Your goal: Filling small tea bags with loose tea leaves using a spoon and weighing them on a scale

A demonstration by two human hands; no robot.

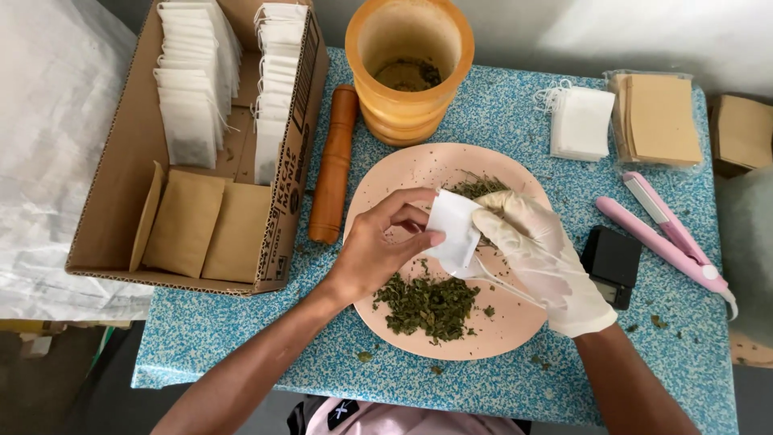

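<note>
My left hand (378,246), bare, pinches the edge of a small white paper sachet (453,229) above a pink plate (398,173). My right hand (541,259), in a white glove, holds the same sachet from the right, together with a thin white spoon handle (503,282) that slants down across the plate. A heap of dried green leaves (427,304) lies on the near part of the plate. More leaves (479,188) sit at its far side, behind the sachet.
A cardboard box (286,193) at left holds rows of white sachets (193,89) and brown envelopes (211,225). Wooden pestle (334,165) and mortar (409,68) stand behind the plate. At right: white sachet stack (581,122), brown envelopes in plastic (659,119), pink sealer (668,234), black scale (612,262).
</note>
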